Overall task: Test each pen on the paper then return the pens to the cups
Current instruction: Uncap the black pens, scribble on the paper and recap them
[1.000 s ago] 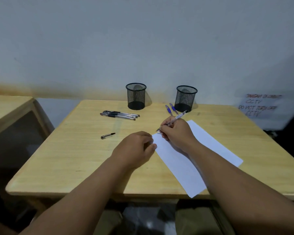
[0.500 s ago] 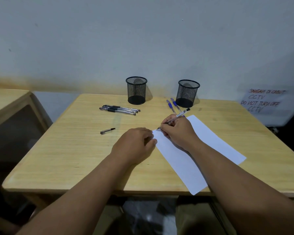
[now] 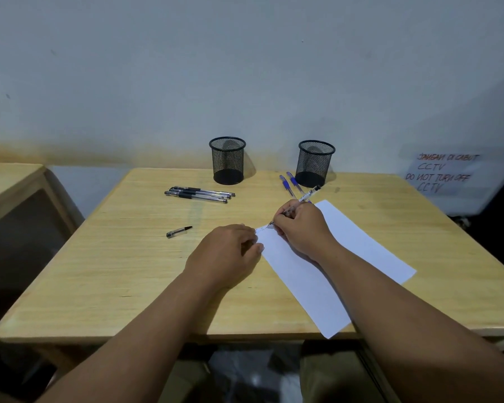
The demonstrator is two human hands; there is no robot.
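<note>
— Two hands on the job? Fingers doing what?
— Right hand [image 3: 301, 228]: curled tight round a clear-barrelled pen [image 3: 304, 197], tip pressed to the near corner of the white paper sheet [image 3: 332, 266], faint scribbles there. Left hand [image 3: 230, 253]: loosely curled, resting at the sheet's edge; grip on anything impossible to tell.
— And further out?
— Small black pen cap [image 3: 178, 231] left of the hands. Three black-grip pens [image 3: 200, 194] bundled before the left black mesh cup [image 3: 227, 160]; two blue pens [image 3: 288, 183] beside the right mesh cup [image 3: 315, 163]. All on the pale wooden table [image 3: 128, 257].
</note>
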